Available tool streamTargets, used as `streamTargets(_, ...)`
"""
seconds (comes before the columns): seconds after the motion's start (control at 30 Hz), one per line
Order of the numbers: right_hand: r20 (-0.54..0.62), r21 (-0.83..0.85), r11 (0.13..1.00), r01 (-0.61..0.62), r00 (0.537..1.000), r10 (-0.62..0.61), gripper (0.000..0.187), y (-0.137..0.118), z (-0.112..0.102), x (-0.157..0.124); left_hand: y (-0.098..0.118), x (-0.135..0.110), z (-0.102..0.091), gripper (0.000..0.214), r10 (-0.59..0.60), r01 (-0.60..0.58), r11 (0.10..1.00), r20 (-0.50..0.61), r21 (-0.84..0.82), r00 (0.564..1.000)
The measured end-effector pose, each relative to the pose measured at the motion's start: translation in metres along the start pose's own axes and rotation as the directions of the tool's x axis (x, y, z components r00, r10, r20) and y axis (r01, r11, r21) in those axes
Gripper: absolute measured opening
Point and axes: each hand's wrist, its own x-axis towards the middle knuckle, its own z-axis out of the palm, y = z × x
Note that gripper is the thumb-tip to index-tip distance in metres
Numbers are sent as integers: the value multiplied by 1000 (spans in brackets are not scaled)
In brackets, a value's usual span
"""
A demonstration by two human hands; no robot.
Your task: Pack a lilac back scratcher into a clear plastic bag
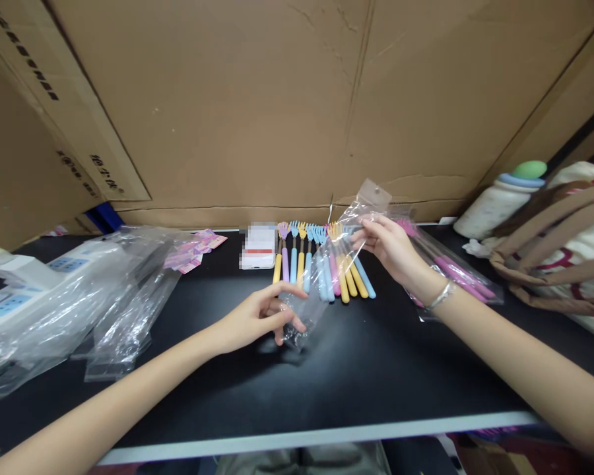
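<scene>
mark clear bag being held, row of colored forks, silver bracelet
clear bag (321, 277), head view, middle of the film stretched between both hands
row of colored forks (301, 264), head view, yellow handle
silver bracelet (440, 295), head view, band on right wrist

left hand (257, 320) + right hand (391, 247) hold clear bag (321, 277) | forks (321, 260) behind

A row of pastel plastic-handled forks (321, 264) lies mid-frame on the black tabletop (376, 369). Clear plastic bags (113, 310) lie at left. A brown cardboard wall (257, 105) stands behind.

Even, bright overhead light, soft shadows, glare on plastic, wide-angle stretching at the edges.
</scene>
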Motion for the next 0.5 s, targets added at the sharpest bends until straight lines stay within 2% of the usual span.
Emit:
streamTargets(0.27,16,67,997,-30,999,29,13,5,11,26,5,-1,3,28,-26,25,999,57,21,998)
streamTargets(0.5,154,110,986,-125,982,108,9,3,21,41,5,-2,2,25,-41,34,998,159,46,986)
